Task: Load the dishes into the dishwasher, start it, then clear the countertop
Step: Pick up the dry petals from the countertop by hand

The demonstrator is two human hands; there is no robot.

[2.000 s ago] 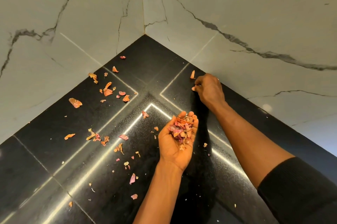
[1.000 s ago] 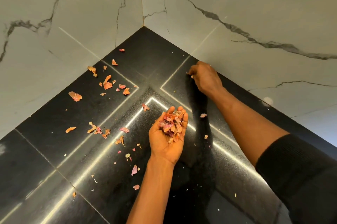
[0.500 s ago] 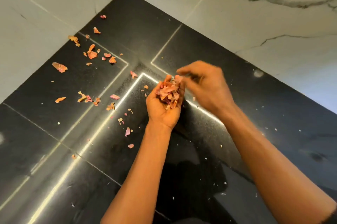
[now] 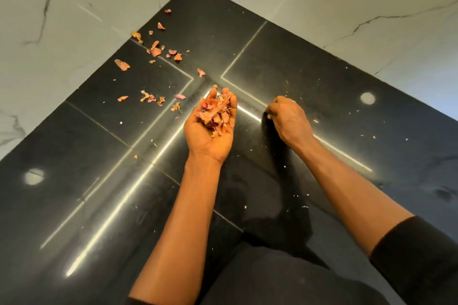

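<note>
left hand (image 4: 208, 142) palm up over the countertop (image 4: 99, 193), fingers together and lightly cupped, carrying a pile of peels (image 4: 214, 115). right hand (image 4: 288, 118) just beside it, knuckles up, fingers curled down to the surface; tips hidden, can't tell if they pinch anything. loose scraps (image 4: 156, 51) scattered back-left, apart from both hands. black glossy top w/ light streaks, in a corner btwn two marble walls (image 4: 347, 14).
</note>
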